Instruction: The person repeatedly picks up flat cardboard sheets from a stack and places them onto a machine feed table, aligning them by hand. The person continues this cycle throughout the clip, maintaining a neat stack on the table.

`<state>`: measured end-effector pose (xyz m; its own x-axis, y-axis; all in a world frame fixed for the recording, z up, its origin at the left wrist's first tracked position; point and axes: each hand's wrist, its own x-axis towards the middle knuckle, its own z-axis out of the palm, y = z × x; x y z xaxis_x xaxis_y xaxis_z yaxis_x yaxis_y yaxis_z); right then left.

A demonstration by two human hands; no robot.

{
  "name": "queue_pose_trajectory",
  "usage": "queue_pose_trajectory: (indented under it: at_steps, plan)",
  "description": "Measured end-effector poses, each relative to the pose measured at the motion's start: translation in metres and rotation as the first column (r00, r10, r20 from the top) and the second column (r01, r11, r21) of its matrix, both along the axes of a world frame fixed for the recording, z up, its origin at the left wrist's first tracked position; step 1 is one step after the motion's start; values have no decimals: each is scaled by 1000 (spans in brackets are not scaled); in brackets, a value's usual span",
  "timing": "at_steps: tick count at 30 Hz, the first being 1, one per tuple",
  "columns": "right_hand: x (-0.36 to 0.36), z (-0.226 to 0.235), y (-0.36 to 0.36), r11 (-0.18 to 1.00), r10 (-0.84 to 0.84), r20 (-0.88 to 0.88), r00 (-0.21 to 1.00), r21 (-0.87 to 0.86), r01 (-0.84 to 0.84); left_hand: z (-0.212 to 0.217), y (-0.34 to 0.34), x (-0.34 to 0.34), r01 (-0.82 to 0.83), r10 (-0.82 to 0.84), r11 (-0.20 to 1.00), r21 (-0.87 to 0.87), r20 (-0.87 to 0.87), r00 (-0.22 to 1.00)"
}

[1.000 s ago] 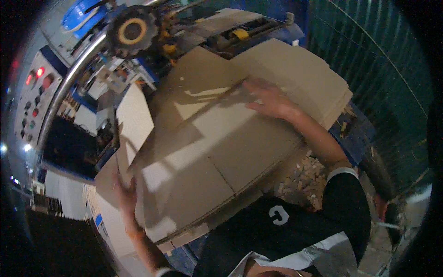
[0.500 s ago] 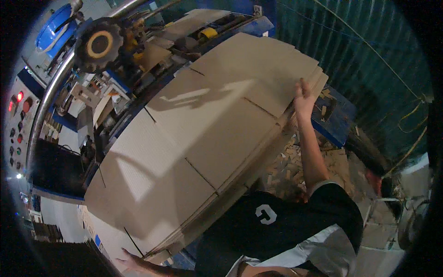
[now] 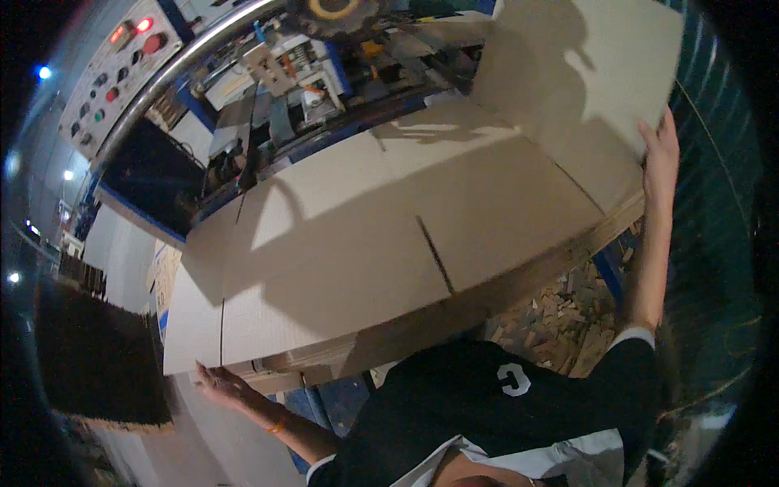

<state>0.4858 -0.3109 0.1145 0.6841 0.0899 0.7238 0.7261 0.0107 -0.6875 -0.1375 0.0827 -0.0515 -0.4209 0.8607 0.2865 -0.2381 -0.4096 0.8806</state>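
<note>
A large, scored and slotted cardboard sheet lies across the top of a stack of cardboard in front of me. Its right end panel is bent upward. At the right edge of this panel, my right hand is closed on the board, thumb on the near face and fingers around the rim. My left hand is at the sheet's near left corner, its fingers gripping the edge and partly hidden under it. Shadows fall over the board.
Beyond the stack stands a machine with a curved metal rail and a dark wheel. A control panel with lit red indicators is at the left. Cardboard scraps litter the floor; a dark stack stands at the left.
The view has swung left. The sheet's right end has bent up with my right hand on it. My left hand has gone from spread fingers beside the corner to gripping the edge.
</note>
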Motion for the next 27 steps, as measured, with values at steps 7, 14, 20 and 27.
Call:
queue_pose_trajectory:
  at_steps: [7,14,20,27]
  plan:
    - [-145,-103,-3,808,401,253,880,-550,-211,24,-28,35,207,-216,968,-142,-51,975]
    - [-142,-122,19,310,682,143,718,-945,-106,56,-99,129,640,-335,738,-216,-940,69]
    - [-131,-122,29,297,726,167,667,-951,-85,63,-90,141,699,-2,693,-173,-971,-238]
    - [-77,-128,78,183,700,89,709,-981,-58,65,-64,157,669,16,742,-52,-995,-95]
